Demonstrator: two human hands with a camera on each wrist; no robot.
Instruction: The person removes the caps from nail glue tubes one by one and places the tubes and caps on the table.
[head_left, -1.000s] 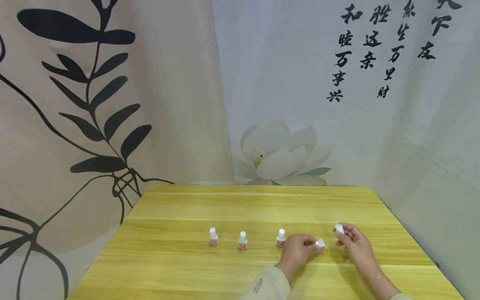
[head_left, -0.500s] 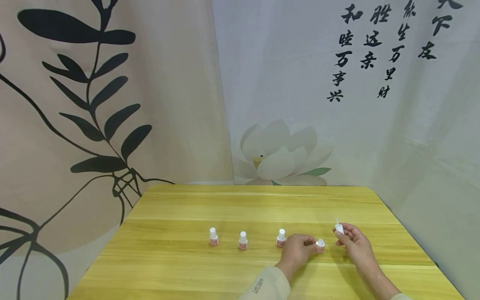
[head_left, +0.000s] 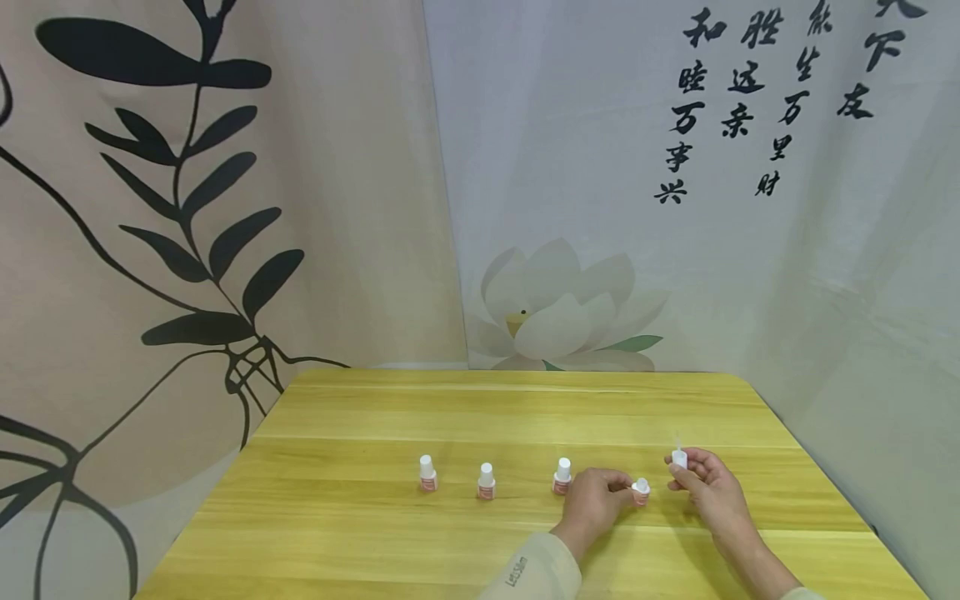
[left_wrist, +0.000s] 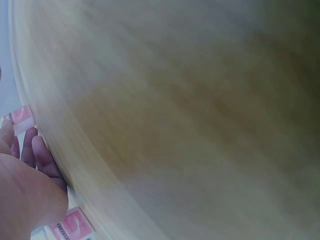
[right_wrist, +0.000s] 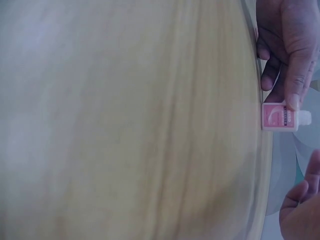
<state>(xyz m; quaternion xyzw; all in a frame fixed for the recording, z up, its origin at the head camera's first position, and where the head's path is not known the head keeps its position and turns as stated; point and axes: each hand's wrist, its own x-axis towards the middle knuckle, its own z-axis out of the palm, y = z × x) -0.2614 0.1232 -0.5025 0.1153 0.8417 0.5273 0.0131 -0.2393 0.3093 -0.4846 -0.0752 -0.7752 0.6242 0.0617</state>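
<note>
My left hand pinches a small white bottle with a pink label, which stands on the table with its cap off. In the right wrist view that bottle shows a bare white neck, with the left fingers on its side. To the right, my right hand holds a white cap between thumb and fingers, above the table. A thin pale applicator points up from the cap. Only part of the right hand enters the right wrist view, and the cap is out of sight there.
Three like bottles with white caps on stand upright to the left: a far-left bottle, a middle bottle and a bottle close beside the left hand. The wooden table ends at a printed curtain.
The cap in my right hand has turned slightly, so its applicator goes from leaning left to nearly upright. My left hand and the bottles have stayed in place.
</note>
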